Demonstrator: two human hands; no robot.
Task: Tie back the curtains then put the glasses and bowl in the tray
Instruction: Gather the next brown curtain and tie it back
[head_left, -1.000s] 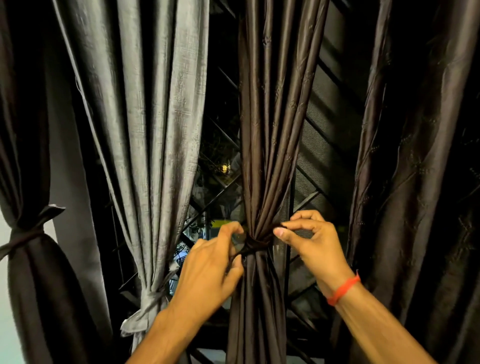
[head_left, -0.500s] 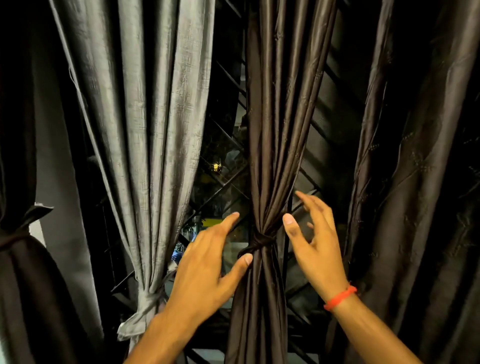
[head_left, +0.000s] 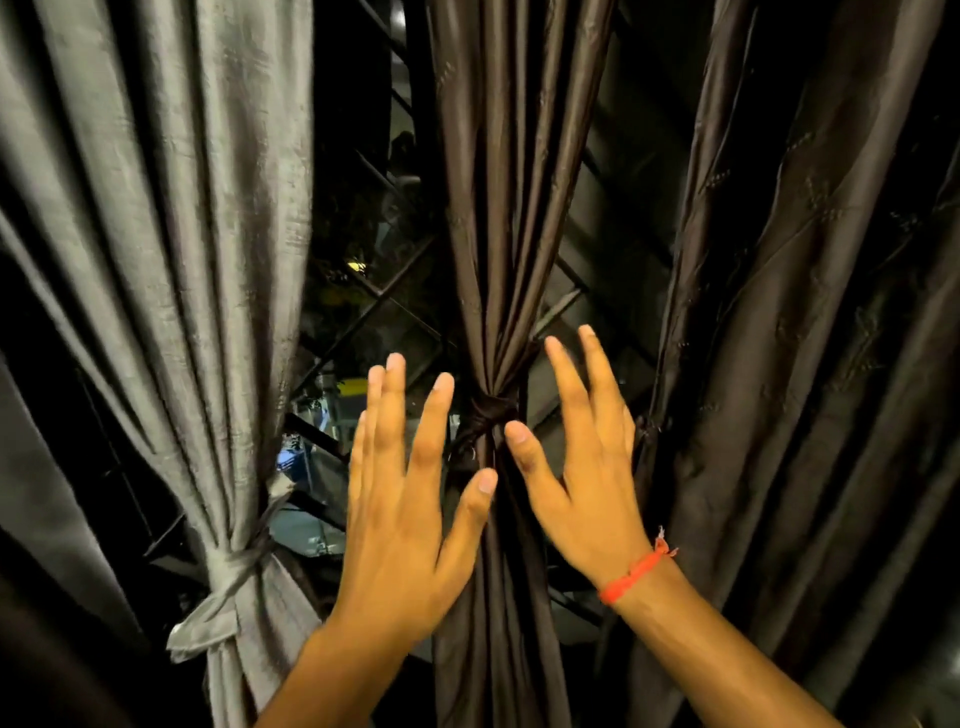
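A dark brown curtain (head_left: 501, 218) hangs in the middle, gathered and cinched by a dark tie knot (head_left: 488, 415). My left hand (head_left: 410, 499) is spread flat just left of the knot, fingers straight, thumb near the fabric below it. My right hand (head_left: 582, 457), with a red thread on the wrist, is held with fingers straight just right of the knot. Neither hand holds anything. A grey curtain (head_left: 197, 249) at left is tied with a grey band (head_left: 228, 587). No glasses, bowl or tray are in view.
A loose dark brown curtain (head_left: 810, 338) hangs at the right. Behind the curtains is a window with a dark metal grille (head_left: 374, 312) and night outside. More dark fabric fills the lower left corner.
Both hands let go of the knot on the middle curtain and opened, fingers now straight on either side of it. The view moved closer and slightly upward.
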